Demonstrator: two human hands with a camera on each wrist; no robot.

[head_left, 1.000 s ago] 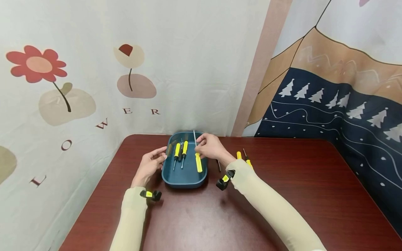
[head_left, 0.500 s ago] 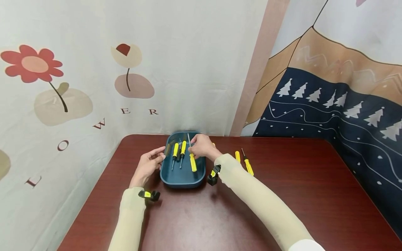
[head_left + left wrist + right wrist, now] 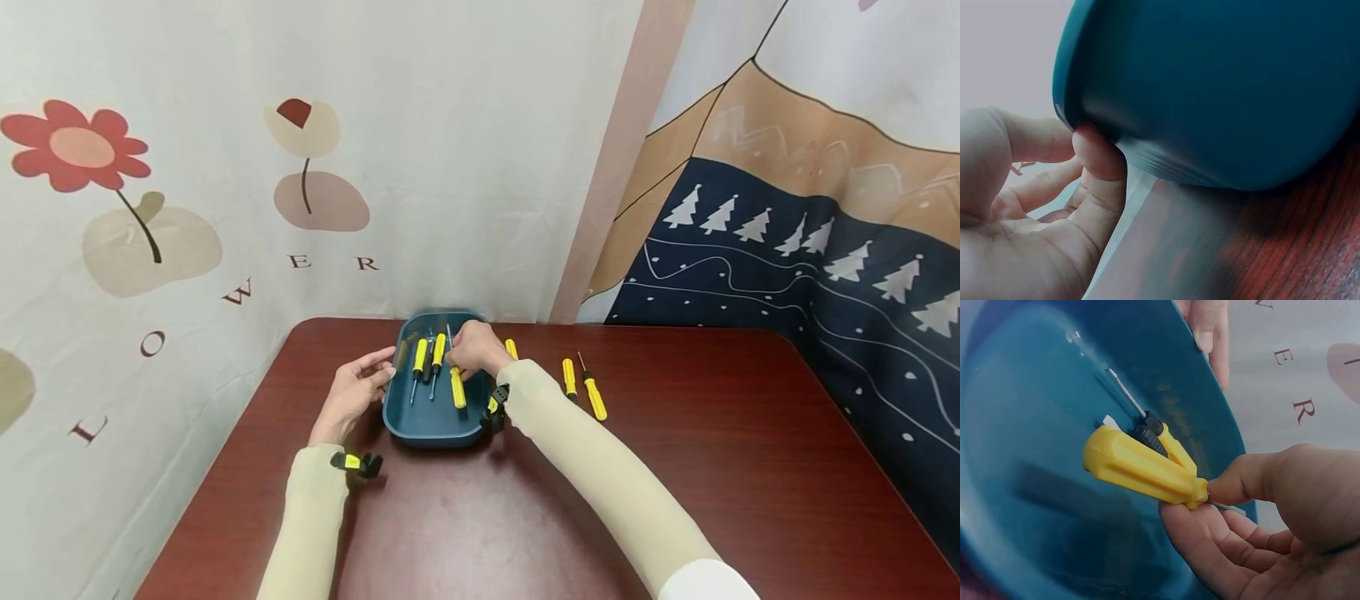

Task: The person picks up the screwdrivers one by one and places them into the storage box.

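Pinching a yellow-handled screwdriver (image 3: 457,388) between thumb and curled fingers, the right hand (image 3: 477,347) is over the blue tray (image 3: 435,440); the handle points to the near side, raised above the tray's floor. The left hand (image 3: 352,397), fingers relaxed, touches the tray's left wall with its tips. Left of the held tool lie two yellow-and-black screwdrivers (image 3: 419,367), a black-handled tool (image 3: 428,367) between them. The tray stands on a reddish-brown desk (image 3: 712,458); to its right are three yellow handles (image 3: 569,379), one partly hidden. A flower-printed curtain (image 3: 465,167) hangs beyond the far edge.
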